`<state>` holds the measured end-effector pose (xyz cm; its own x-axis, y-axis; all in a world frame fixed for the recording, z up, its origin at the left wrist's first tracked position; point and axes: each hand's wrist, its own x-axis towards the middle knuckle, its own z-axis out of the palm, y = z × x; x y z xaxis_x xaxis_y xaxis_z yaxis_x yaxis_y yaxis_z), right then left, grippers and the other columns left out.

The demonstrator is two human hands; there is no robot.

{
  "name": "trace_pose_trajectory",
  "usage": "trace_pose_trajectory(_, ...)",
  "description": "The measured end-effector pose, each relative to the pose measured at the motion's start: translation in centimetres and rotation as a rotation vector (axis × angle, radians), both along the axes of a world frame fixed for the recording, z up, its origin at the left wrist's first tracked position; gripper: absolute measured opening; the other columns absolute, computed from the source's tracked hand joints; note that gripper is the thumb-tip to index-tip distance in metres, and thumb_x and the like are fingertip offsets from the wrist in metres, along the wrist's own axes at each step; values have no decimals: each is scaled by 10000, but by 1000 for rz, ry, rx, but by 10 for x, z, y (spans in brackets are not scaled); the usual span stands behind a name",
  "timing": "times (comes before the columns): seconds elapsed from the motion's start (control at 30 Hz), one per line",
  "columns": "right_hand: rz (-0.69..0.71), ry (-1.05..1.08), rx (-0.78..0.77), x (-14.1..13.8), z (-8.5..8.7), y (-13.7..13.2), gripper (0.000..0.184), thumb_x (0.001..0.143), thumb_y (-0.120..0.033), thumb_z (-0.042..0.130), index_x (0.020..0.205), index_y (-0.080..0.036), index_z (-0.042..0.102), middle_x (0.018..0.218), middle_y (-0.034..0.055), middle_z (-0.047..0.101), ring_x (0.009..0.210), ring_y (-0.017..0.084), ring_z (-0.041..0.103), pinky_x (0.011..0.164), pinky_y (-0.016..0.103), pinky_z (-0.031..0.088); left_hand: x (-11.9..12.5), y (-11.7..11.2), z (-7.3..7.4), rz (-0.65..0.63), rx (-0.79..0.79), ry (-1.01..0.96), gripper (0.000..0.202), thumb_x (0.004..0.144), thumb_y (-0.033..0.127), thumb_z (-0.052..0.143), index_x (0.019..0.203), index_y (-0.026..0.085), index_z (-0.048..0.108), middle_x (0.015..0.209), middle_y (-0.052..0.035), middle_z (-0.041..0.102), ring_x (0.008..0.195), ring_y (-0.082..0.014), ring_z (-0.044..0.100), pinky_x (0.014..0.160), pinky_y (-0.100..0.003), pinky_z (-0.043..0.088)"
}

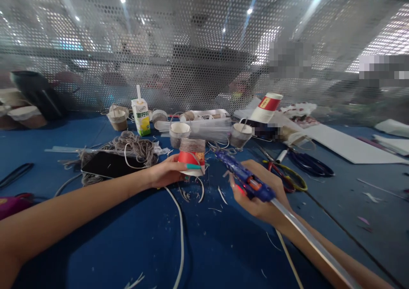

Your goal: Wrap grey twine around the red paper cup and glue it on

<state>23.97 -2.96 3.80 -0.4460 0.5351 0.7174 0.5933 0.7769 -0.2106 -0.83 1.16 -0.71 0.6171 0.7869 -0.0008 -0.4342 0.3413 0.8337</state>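
Note:
My left hand (168, 171) is wrapped round a red paper cup (192, 155), which it holds upside down near the middle of the table. Greyish cord is wound round the upper part of the cup, and a white cord (180, 221) trails below it on the blue tabletop. In my right hand (260, 199) is a blue glue gun (244, 172), its nozzle pointing toward the cup but apart from it. A long clear glue stick (306, 229) sticks out of its rear. A red light glows by my right fingers.
Behind the cup stand cord-covered cups (180, 131) and a drink carton (141, 116) with a straw. Grey yarn (136, 146) lies by a black phone (108, 164). To the right are scissors (289, 176), stacked paper cups (268, 107) and white board (354, 144). Perforated metal (204, 67) rises behind.

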Motion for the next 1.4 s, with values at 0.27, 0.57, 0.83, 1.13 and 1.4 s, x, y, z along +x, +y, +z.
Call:
trace_pose_trajectory(0.27,72,-27,67,-5,-5,-14,150,750,-122,606,837,-220,533,720,2,578,601,129,548,554,263,466,2,0,-2,-74,40,-12,473,584,254,833,1002,140,644,924,-65,695,826,-171,643,787,-303,444)
trace_pose_trajectory(0.57,39,-170,87,0,-7,-24,79,845,-154,524,844,-225,489,721,22,576,632,137,571,542,247,404,3,-1,-1,-87,79,-2,486,607,248,815,1041,143,622,958,-76,687,849,-179,651,857,-341,454)
trace_pose_trajectory(0.83,41,-260,167,3,-7,-17,120,863,-170,492,765,-223,446,678,-10,476,568,106,453,481,221,327,1,-2,0,-84,63,25,526,563,222,844,1033,142,623,939,-57,689,843,-173,656,887,-359,461)
trace_pose_trajectory(1.13,-31,-244,163,-4,-3,-24,141,874,-147,466,760,-224,436,666,-11,451,558,103,444,463,225,306,1,-2,-2,-71,83,37,508,566,184,827,1022,144,608,920,-56,680,836,-165,638,847,-325,449)
trace_pose_trajectory(1.4,2,-261,196,-3,-3,-23,164,893,-133,442,762,-225,411,667,-19,420,541,96,400,451,226,273,0,-3,-2,-68,90,36,540,555,170,833,1048,146,612,925,-52,686,850,-160,638,845,-317,449)
